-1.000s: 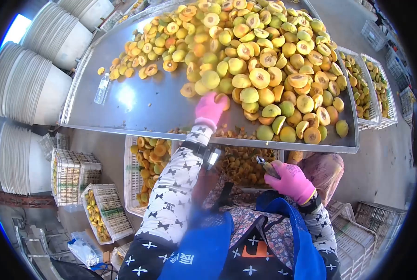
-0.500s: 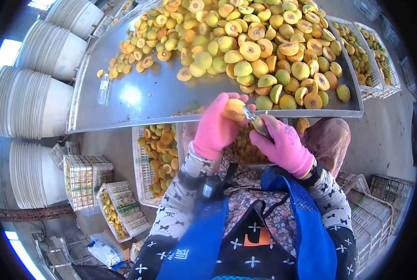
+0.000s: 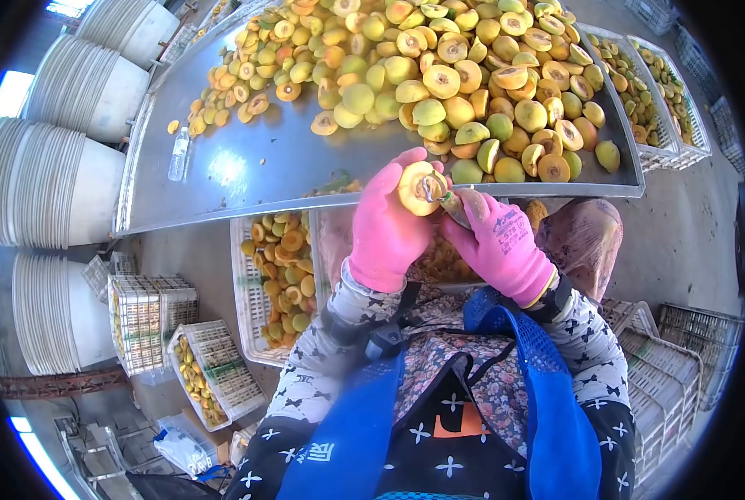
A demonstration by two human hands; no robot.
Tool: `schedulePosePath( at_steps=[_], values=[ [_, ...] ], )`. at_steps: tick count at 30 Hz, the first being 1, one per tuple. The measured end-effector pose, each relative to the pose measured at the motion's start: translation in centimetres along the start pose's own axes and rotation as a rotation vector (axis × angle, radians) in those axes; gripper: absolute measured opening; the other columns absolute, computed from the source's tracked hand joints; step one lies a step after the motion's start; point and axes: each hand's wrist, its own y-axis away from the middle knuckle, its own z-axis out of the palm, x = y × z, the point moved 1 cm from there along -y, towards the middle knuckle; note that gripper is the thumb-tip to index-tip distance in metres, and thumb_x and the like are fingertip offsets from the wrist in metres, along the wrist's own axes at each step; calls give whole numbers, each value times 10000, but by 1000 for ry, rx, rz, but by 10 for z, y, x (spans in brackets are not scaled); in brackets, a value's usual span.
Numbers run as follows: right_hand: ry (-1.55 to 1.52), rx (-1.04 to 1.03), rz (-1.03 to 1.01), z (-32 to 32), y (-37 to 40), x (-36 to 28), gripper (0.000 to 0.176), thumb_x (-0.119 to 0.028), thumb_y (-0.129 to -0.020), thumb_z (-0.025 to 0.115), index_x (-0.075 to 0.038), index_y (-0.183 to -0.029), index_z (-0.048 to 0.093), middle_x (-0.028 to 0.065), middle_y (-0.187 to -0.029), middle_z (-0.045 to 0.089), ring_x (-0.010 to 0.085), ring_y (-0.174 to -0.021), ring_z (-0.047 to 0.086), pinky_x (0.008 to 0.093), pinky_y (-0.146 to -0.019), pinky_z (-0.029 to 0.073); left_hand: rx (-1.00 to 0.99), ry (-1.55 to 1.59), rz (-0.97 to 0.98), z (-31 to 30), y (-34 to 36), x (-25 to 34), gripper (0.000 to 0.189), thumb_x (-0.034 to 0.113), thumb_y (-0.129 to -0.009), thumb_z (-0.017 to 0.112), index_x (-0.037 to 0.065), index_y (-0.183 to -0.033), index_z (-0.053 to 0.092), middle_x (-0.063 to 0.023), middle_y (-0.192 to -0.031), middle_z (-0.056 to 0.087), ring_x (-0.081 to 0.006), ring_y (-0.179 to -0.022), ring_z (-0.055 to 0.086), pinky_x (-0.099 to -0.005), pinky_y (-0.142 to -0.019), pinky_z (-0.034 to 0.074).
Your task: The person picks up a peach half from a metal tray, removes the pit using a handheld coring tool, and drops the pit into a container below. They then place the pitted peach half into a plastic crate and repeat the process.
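In a pink glove, my left hand (image 3: 382, 233) grips a yellow peach half (image 3: 411, 197) with its cut face and brown pit area turned up. My right hand (image 3: 506, 247), gloved the same way, is closed around the handle of a pitting tool (image 3: 453, 206). The tool's curved metal end lies against the middle of the cut face. Both hands meet just over the near edge of a metal table (image 3: 289, 171). On that table a large heap of halved yellow peaches (image 3: 464, 117) is spread, some cut side up.
A clear plastic bottle (image 3: 179, 155) stands at the table's left. Below the table is a white crate of peach pieces (image 3: 285, 287). More crates (image 3: 664, 142) stand at the right, others (image 3: 214, 367) at lower left. Stacked white tubs (image 3: 47, 183) line the left side.
The peach half has turned so its cut face shows upward, and the tool's metal end now sits in its centre. Both hands stay close together.
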Motion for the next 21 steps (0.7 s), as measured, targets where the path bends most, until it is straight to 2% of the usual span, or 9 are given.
schedulePosePath(
  at_steps=[4, 7, 9, 11, 13, 16, 19, 21],
  values=[
    [86, -54, -31, -5, -1, -2, 421, -220, -863, 705, -44, -1214, 551, 137, -933, 648, 344, -785, 653, 435, -692, 492, 80, -158, 50, -1, 0, -7, 458, 334, -1009, 506, 12, -1334, 497, -183, -1244, 602, -285, -1105, 600, -433, -978, 479],
    [283, -97, -42, -2, 0, 1, 415, -236, -857, 701, -48, -1186, 532, 115, -895, 626, 325, -763, 645, 426, -699, 482, 66, -376, 141, 11, 4, -11, 309, 276, -1006, 551, 53, -1219, 528, -131, -1107, 620, -218, -976, 608, -368, -867, 491],
    [324, -188, -28, -1, 2, 3, 391, -232, -852, 695, -49, -1148, 517, 113, -886, 619, 327, -766, 644, 429, -692, 484, 73, -504, 221, 4, 2, -19, 289, 252, -1001, 567, 49, -1201, 521, -131, -1090, 620, -197, -941, 606, -340, -839, 493],
    [277, -227, -8, 1, 4, 4, 360, -214, -846, 687, -48, -1108, 504, 117, -871, 614, 334, -758, 643, 433, -676, 487, 99, -496, 231, 5, 2, -20, 276, 229, -995, 582, 41, -1186, 518, -132, -1070, 622, -183, -907, 604, -319, -818, 495],
    [142, -217, 8, 7, 6, 5, 321, -183, -840, 676, -45, -1066, 495, 127, -849, 612, 348, -739, 640, 437, -651, 491, 154, -350, 178, 11, 3, -20, 268, 206, -988, 596, 29, -1173, 518, -135, -1046, 627, -175, -875, 601, -305, -804, 496],
    [-96, -188, 61, 14, 9, -2, 297, -146, -841, 654, -35, -1059, 484, 150, -811, 607, 371, -713, 637, 443, -614, 498, 204, -442, 216, 10, 2, -18, 277, 218, -980, 600, 33, -1177, 541, -120, -1021, 661, -186, -897, 629, -326, -835, 513],
    [-19, -184, 52, 18, 8, -8, 255, -130, -844, 643, -24, -1012, 483, 170, -797, 609, 390, -714, 637, 455, -613, 505, 223, -497, 270, 18, 5, -15, 290, 188, -980, 601, -1, -1180, 509, -131, -989, 637, -178, -874, 613, -300, -788, 503],
    [96, -230, 64, 20, 5, -3, 263, -144, -838, 653, -20, -1004, 492, 177, -816, 618, 396, -726, 635, 466, -628, 509, 262, -424, 222, 12, 4, -17, 284, 176, -984, 592, 5, -1195, 512, -129, -1009, 638, -183, -886, 619, -304, -798, 509]
  ],
)
